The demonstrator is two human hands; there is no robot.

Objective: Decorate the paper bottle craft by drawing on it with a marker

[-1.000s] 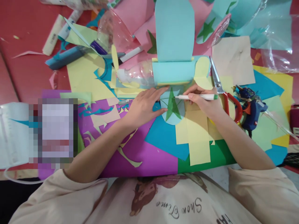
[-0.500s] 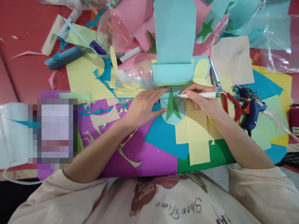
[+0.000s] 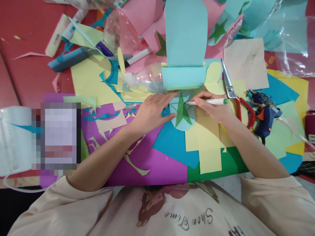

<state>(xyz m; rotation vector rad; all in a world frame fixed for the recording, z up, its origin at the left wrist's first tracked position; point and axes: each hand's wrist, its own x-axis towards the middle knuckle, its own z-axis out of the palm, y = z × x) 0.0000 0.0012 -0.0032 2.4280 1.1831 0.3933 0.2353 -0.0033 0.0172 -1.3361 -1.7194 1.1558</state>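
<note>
My right hand (image 3: 209,103) is closed around a white marker (image 3: 216,101) with a green end. Its tip meets a green star (image 3: 182,112), partly coloured in, on a light blue paper piece (image 3: 183,127) with a rounded lower edge. My left hand (image 3: 152,111) lies at the left of this paper, fingers spread, thumb and forefinger resting on its edge. Just beyond both hands lies a plastic bottle (image 3: 150,78) wrapped in light blue paper, with a tall light blue panel (image 3: 186,32) rising from it and pale yellow pieces at its ends.
Scissors (image 3: 242,108) with red handles lie right of my right hand, next to a blue glue gun (image 3: 265,119). Paper scraps (image 3: 110,121) cover the purple sheet (image 3: 147,167) on the left. Further back are a capped marker (image 3: 140,57) and pink paper (image 3: 145,16).
The marker tip has shifted slightly onto the star's centre, and its green end has tilted a little toward me. My left hand stays put on the paper.
</note>
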